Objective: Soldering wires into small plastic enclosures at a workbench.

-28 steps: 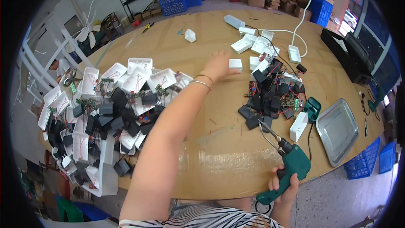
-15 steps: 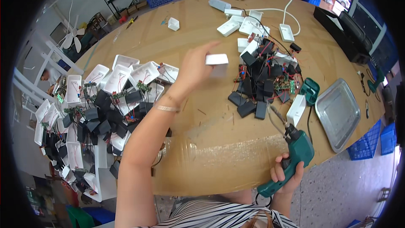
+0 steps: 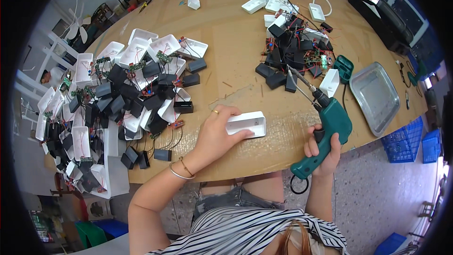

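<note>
My left hand [image 3: 213, 135] grips a small white plastic case [image 3: 260, 127] by its left end, near the table's front edge. The case lies with its hollow side up, thumb over the near wall. In my right hand [image 3: 326, 159] is a green soldering gun [image 3: 336, 119], fingers wrapped round its handle. Its metal tip and thin curved feed tube point up and left, close to a heap of black blocks with red wires and circuit boards [image 3: 295, 52]. A white case [image 3: 329, 82] stands beside the gun's nose.
A large pile of white cases, black blocks and wired boards [image 3: 127, 89] covers the left side. A metal tray [image 3: 375, 99] and a green holder [image 3: 344, 68] are at right. White cases [image 3: 255, 4] and a black box [image 3: 377, 23] sit farther back.
My left hand has come nearer with the white case, which now rests hollow side up. The soldering gun stays in my right hand. The view has tilted down.
</note>
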Demonstrator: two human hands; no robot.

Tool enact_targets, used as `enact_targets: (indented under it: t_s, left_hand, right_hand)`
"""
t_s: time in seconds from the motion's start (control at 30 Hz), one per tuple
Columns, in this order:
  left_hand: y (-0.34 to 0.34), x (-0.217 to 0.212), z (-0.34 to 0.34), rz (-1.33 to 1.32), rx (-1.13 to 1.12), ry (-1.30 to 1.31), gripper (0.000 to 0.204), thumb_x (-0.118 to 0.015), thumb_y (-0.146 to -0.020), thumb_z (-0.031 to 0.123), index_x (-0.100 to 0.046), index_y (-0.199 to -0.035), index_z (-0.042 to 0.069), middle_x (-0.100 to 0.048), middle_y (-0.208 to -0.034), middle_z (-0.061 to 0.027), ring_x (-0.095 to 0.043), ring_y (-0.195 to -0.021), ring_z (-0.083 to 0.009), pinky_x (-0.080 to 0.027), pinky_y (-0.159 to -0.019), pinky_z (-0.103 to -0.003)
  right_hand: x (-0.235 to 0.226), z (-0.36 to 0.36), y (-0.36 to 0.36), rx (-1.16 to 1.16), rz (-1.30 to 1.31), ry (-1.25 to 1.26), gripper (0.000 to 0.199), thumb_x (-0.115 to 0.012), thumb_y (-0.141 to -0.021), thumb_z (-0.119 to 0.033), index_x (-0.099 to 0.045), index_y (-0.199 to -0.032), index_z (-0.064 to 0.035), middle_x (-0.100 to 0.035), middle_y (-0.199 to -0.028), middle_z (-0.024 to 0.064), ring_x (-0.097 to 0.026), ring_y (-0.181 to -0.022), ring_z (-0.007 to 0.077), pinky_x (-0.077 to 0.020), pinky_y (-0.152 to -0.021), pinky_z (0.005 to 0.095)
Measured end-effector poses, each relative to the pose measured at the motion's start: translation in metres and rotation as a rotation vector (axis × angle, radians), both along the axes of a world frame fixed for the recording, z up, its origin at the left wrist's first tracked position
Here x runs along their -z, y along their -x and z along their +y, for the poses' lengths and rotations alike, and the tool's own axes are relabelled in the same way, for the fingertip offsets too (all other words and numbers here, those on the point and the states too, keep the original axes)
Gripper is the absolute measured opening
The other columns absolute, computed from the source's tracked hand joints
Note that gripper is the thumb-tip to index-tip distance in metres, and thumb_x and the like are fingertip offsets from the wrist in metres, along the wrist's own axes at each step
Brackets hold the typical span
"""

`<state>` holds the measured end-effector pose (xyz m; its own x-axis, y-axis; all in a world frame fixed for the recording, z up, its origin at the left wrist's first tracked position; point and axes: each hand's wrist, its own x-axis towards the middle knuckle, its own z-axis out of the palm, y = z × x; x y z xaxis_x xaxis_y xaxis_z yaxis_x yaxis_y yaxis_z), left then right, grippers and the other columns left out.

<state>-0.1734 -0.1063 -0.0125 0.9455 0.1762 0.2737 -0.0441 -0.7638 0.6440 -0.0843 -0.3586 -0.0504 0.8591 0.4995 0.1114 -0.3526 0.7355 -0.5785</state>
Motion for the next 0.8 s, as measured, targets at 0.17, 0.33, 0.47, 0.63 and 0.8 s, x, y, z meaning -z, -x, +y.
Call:
enact_targets:
  t_s: [0.17, 0.33, 0.47, 0.63, 0.8]
  left_hand:
    - [-0.032, -0.021, 0.010, -0.198, -0.032, -0.050, 0.030, -0.065, -0.077, 0.026, -0.056, -0.090, 0.000, -0.054, -0.094, -0.0153, -0.055, -0.084, -0.0306, -0.044, -0.073, -0.037]
    - [-0.163, -0.046, 0.017, -0.411, 0.097, 0.052, 0.034, -0.064, -0.079, 0.027, -0.056, -0.095, -0.002, -0.056, -0.093, -0.0186, -0.054, -0.087, -0.0327, -0.043, -0.076, -0.038]
    - [-0.240, -0.049, -0.014, -0.373, -0.002, -0.197, 0.037, -0.068, -0.074, 0.029, -0.059, -0.099, 0.002, -0.058, -0.099, -0.0153, -0.053, -0.096, -0.0313, -0.043, -0.080, -0.040]
    - [-0.270, -0.063, -0.012, -0.065, 0.177, -0.908, 0.041, -0.074, -0.065, 0.026, -0.064, -0.100, 0.009, -0.063, -0.097, -0.0096, -0.056, -0.097, -0.0263, -0.046, -0.078, -0.039]
    - [-0.282, -0.051, -0.005, -0.072, 0.028, -0.695, 0.020, -0.074, -0.063, 0.018, -0.069, -0.081, 0.011, -0.066, -0.083, -0.0106, -0.064, -0.078, -0.0269, -0.049, -0.065, -0.039]
  right_hand:
    - [0.000, 0.000, 0.003, 0.026, 0.003, -0.026, 0.048, -0.037, -0.094, -0.039, -0.043, -0.113, 0.0042, -0.054, -0.104, 0.0163, -0.040, -0.051, 0.0092, -0.0383, -0.049, 0.0242]
    - [0.004, -0.004, 0.003, 0.048, 0.027, -0.173, 0.048, -0.038, -0.093, -0.041, -0.043, -0.111, 0.0029, -0.054, -0.103, 0.0160, -0.038, -0.049, 0.0083, -0.0365, -0.048, 0.0238]
    - [0.005, -0.003, 0.007, 0.082, 0.074, -0.211, 0.049, -0.039, -0.092, -0.043, -0.043, -0.111, 0.0021, -0.053, -0.101, 0.0156, -0.037, -0.048, 0.0082, -0.0349, -0.046, 0.0234]
    - [0.002, -0.001, 0.008, 0.096, 0.103, -0.186, 0.049, -0.039, -0.092, -0.043, -0.044, -0.110, 0.0025, -0.053, -0.101, 0.0158, -0.038, -0.047, 0.0085, -0.0354, -0.046, 0.0233]
    - [-0.001, -0.001, 0.005, 0.092, 0.107, -0.153, 0.048, -0.039, -0.092, -0.042, -0.044, -0.109, 0.0025, -0.053, -0.100, 0.0155, -0.039, -0.048, 0.0086, -0.0355, -0.046, 0.0230]
